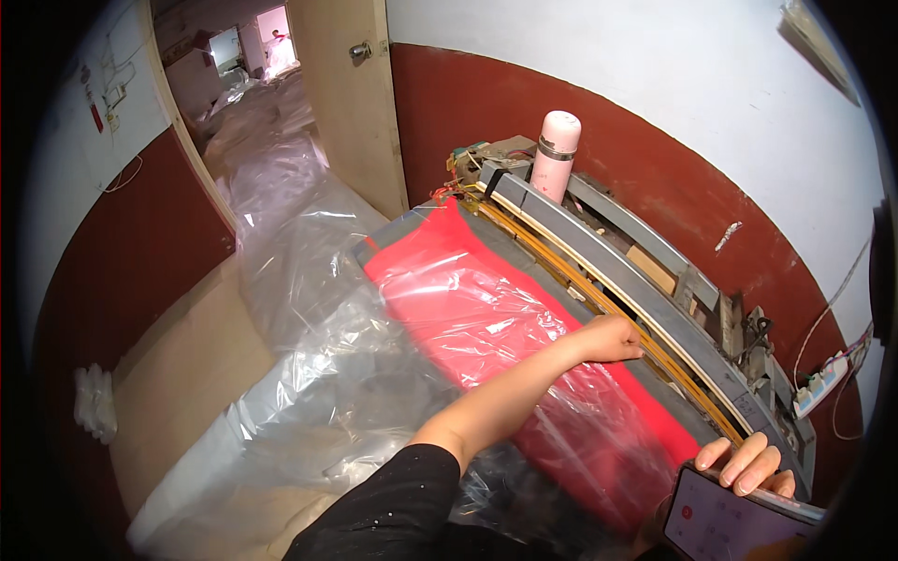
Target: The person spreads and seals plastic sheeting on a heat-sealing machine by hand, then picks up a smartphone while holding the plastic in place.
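Red fabric [440,248] in clear plastic film lies along a long grey machine [561,224] with thin yellow rods [552,252]. My left hand [613,338] is closed at the far edge of the red fabric, beside the rods. Its fingers curl inward, and what they grip, if anything, is hidden. At the lower right my right hand [748,465] is wrapped over the top of a smartphone [730,519], whose lit screen tilts up toward me. My left forearm crosses above the wrapped fabric.
A pink thermos [557,154] stands upright on the machine's back ledge. Loose clear plastic film [309,374] spreads at left toward the doorway. Past the machine's right end hangs a white power strip [820,385] with cables. A wooden door [351,112] stands ajar at the back.
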Motion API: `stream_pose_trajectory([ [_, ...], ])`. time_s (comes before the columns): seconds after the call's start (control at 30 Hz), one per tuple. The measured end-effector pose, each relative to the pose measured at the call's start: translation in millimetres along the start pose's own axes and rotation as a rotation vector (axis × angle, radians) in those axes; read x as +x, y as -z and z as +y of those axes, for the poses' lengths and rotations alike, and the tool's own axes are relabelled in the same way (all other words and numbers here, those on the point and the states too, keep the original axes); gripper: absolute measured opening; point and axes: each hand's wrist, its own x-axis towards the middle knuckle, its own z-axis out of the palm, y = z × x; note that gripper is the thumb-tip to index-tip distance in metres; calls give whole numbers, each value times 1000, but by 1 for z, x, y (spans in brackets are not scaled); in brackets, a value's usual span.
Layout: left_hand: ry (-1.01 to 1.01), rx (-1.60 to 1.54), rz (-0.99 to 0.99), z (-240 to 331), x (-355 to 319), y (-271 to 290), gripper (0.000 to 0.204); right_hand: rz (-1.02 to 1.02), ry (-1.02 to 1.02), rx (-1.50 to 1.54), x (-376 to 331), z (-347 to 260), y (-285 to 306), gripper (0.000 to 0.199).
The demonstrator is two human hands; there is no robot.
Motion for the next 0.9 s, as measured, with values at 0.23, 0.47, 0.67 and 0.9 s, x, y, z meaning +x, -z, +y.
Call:
stream_pose_trajectory([
  [0.23,9,14,2,-1,1,-1,34,-4,15,-20,0,2,3,36],
  [0.47,56,-5,-11,0,-1,1,33,-21,11,-14,1,4,1,37],
  [0.67,-4,-7,67,-6,-5,-4,32,64,85,-119,16,-9,-16,65],
  [0.9,8,8,84,-6,-1,-10,33,254,54,-147,37,-65,-46,55],
])
